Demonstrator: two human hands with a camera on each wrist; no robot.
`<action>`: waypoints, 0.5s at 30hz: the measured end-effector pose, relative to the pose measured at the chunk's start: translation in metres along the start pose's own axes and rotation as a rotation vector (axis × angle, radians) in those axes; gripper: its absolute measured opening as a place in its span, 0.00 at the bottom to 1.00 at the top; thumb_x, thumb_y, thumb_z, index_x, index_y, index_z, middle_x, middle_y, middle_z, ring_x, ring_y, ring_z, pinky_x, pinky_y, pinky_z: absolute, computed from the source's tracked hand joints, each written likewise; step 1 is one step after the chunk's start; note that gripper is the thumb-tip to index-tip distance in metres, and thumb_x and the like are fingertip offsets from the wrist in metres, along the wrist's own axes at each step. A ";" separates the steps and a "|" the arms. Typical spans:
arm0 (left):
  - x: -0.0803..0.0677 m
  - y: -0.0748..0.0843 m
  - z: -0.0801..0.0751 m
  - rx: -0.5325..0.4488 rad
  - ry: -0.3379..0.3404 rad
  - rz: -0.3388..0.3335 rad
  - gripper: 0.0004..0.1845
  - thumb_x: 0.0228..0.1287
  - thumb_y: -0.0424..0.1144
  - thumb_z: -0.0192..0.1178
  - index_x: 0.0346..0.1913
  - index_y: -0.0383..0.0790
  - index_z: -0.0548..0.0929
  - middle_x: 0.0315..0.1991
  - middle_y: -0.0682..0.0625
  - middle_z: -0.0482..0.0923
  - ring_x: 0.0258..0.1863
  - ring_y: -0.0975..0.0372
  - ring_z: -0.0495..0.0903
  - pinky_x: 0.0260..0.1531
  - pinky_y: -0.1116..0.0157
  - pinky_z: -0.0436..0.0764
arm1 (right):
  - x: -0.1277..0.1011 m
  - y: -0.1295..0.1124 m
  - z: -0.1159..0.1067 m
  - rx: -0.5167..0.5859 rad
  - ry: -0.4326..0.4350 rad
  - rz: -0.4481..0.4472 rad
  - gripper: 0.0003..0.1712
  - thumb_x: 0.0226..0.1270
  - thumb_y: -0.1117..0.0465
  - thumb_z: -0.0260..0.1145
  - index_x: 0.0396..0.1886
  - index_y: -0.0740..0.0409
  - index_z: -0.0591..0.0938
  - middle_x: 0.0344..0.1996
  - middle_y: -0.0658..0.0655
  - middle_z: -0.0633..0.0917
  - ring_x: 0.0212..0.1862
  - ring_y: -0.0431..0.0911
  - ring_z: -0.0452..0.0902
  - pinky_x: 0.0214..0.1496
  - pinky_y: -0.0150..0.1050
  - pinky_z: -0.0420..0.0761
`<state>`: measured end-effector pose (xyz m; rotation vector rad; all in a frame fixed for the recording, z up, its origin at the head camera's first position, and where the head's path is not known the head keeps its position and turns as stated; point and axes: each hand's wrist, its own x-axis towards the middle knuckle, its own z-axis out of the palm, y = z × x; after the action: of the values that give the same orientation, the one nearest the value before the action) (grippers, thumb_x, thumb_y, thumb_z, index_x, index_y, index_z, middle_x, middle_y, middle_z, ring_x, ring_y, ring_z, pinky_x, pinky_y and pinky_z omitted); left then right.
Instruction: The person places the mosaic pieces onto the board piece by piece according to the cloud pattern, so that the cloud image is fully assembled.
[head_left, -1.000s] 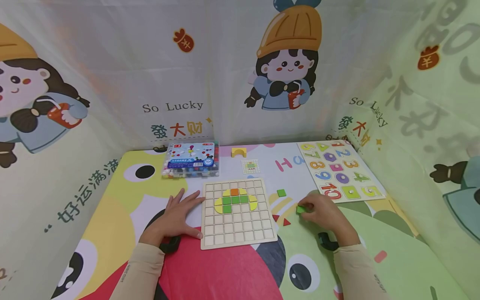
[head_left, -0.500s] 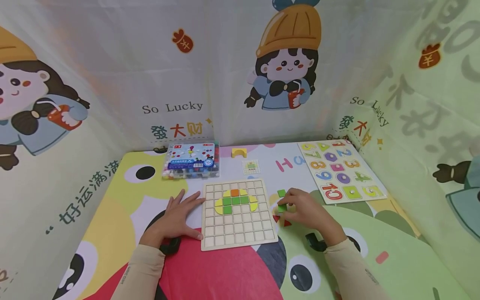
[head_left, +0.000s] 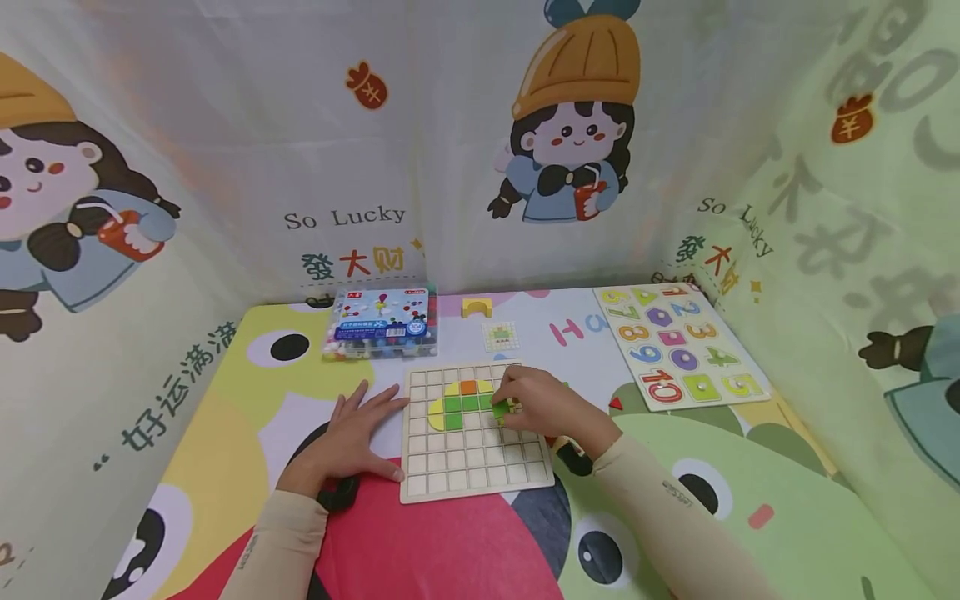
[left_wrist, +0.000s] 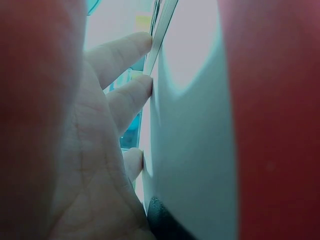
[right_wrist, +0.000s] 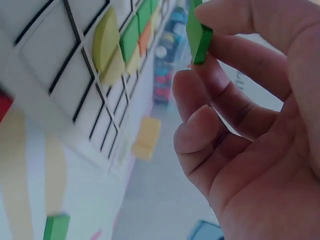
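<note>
The grid board (head_left: 476, 430) is steadied at its left edge by the flat, straight-fingered left hand (head_left: 347, 442), while the green tile (head_left: 499, 409), pinched in the right hand (head_left: 542, 407), has been carried from the board's right to above its partly built pattern.

A clear plastic box of coloured pieces (head_left: 381, 322) sits near the table's far edge. Right of it lie a yellow arch block (head_left: 477, 307) and a small pattern card (head_left: 501, 335). A number puzzle board (head_left: 678, 343) occupies the far right corner.
</note>
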<state>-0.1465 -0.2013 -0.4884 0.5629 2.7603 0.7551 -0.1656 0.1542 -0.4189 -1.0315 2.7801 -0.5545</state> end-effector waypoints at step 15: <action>-0.001 0.002 -0.002 -0.018 -0.011 -0.010 0.63 0.35 0.67 0.83 0.80 0.54 0.70 0.86 0.46 0.55 0.85 0.35 0.35 0.78 0.27 0.33 | 0.034 -0.011 0.032 -0.017 -0.116 0.027 0.11 0.70 0.59 0.75 0.50 0.51 0.93 0.42 0.49 0.85 0.42 0.40 0.75 0.49 0.33 0.82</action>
<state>-0.1458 -0.2006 -0.4855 0.5482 2.7416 0.7717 -0.1768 0.1152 -0.4444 -0.9951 2.6971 -0.4535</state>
